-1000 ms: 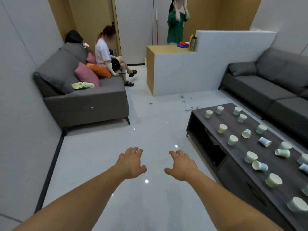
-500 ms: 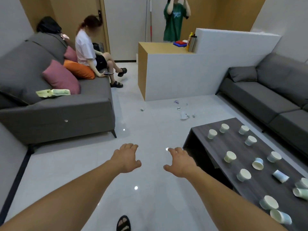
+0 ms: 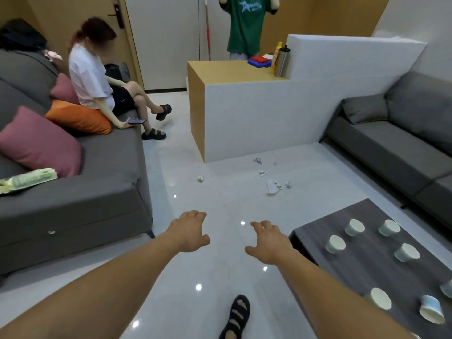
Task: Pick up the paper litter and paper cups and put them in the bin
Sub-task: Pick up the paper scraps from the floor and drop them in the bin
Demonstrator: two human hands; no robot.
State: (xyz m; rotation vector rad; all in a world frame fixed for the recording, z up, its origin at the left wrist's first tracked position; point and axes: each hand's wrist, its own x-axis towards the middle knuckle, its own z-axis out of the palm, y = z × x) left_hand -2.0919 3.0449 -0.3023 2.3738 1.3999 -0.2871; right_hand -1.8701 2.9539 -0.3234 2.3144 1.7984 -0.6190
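– Okay, which step is this?
– Approach, I'd say, nothing picked up yet. Left hand and right hand are both stretched out ahead above the glossy white tiled floor, palms down, fingers spread and loosely bent, holding nothing.
– Where's the litter?
– Small crumpled white paper scraps lie on the floor ahead, in front of the white partition wall, well apart from both hands. One stray scrap sits further left, nearer the grey fabric sofa.
– Cups?
– Pale round paper cups are on the dark wood-grain coffee table to the right. Most are standing and one is tipped on its side. The right hand is nearer them but touches none.
– Bin?
– Not in view, can't say where it is.
– Next move?
– My guess is step closer to the scraps, bend down and pinch them up. They look small and light, so fingertips rather than a whole-hand grab, several gathered into one hand. The bin has to be located before anything gets dropped. The cups probably stack, which would save trips.
– Anything in the way?
– A black sandalled foot shows at the bottom edge, and two other people are at the back, clear of the scraps
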